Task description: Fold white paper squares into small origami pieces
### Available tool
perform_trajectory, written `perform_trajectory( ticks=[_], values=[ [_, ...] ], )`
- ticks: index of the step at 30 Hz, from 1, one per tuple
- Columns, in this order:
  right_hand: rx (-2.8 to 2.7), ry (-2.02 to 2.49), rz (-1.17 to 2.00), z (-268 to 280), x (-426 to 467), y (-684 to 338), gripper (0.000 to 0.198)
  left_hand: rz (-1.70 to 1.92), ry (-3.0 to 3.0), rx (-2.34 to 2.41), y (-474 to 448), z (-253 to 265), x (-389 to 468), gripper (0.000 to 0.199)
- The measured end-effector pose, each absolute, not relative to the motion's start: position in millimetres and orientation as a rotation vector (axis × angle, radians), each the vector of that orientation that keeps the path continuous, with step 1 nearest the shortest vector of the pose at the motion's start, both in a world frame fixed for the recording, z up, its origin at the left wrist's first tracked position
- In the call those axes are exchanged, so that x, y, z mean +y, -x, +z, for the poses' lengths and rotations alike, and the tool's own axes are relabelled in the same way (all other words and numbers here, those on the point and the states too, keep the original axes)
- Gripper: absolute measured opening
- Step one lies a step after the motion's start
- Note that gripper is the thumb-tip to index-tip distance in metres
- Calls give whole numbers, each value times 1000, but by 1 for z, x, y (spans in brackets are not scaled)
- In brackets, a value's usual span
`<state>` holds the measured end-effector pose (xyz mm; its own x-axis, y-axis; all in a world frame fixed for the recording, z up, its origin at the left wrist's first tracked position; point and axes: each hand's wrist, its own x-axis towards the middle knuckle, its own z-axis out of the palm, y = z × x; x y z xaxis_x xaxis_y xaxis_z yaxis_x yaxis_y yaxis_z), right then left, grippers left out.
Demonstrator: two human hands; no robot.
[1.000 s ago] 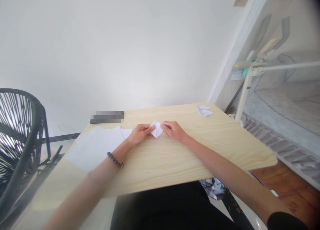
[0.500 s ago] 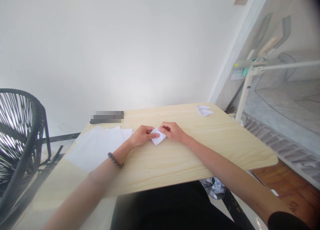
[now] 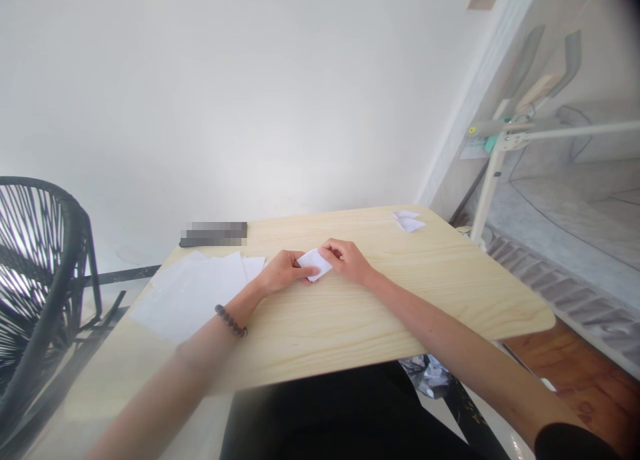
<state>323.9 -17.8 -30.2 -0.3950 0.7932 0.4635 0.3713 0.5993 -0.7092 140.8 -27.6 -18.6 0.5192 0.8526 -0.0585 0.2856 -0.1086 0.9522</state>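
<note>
A small folded piece of white paper is held between both hands, over the middle of the wooden table. My left hand grips its left side, the thumb lying across the front. At the upper right corner, my right hand pinches the same paper between thumb and fingers. White paper sheets lie overlapping to the left, partly behind my left forearm. Folded white paper pieces rest at the table's far right corner.
The pale wooden table stands against a white wall. A dark, pixelated object lies at its back left edge. To the left is a black woven chair; to the right, a white metal frame with grey handles.
The folded paper has turned and tilted between my fingers, now looking wider and flatter. My right hand has shifted slightly, while the loose sheets and the far pieces stay in place.
</note>
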Motion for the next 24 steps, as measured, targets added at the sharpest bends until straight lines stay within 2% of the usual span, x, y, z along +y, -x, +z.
perform_trajectory(
  ticks=[10,18,24],
  values=[
    [-2042,928,591,-26,-21,-321,26,642,-1764,984,-142,-19,-29,30],
    [-1921,971,527,-25,-19,-323,27,642,-1578,909,-145,-17,-30,36],
    [-1927,966,551,-26,-17,-327,28,636,-1539,900,-145,-15,-31,31]
  ],
)
